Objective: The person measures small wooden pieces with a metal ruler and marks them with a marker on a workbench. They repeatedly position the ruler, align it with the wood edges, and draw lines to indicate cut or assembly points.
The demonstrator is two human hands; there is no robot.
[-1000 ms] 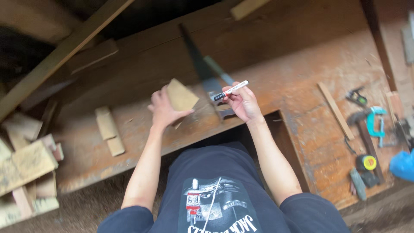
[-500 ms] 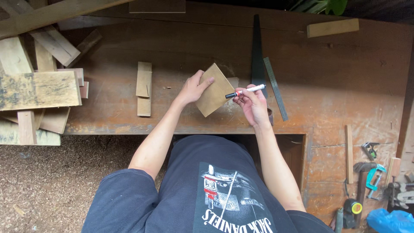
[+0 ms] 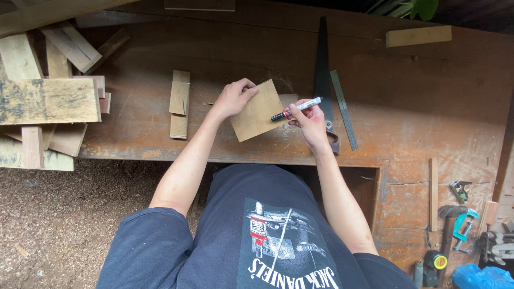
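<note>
My left hand (image 3: 234, 98) grips the top left corner of a small square wooden board (image 3: 258, 111), holding it tilted over the brown workbench (image 3: 407, 107). My right hand (image 3: 309, 122) holds a white marker pen (image 3: 295, 108) with a black tip that touches the board's right edge. A hand saw (image 3: 323, 69) and a metal ruler (image 3: 343, 108) lie on the bench just behind my right hand.
Two short wood strips (image 3: 179, 103) lie left of my left hand. A pile of wood offcuts (image 3: 45, 101) fills the far left. A wood block (image 3: 418, 36) sits at the back right. A hammer (image 3: 447, 230), a teal clamp (image 3: 463, 222) and a tape measure (image 3: 436, 261) lie low right.
The view has swung and settled squarely over the bench. My hands stay together with the board and marker; the marker tip has come onto the board's edge.
</note>
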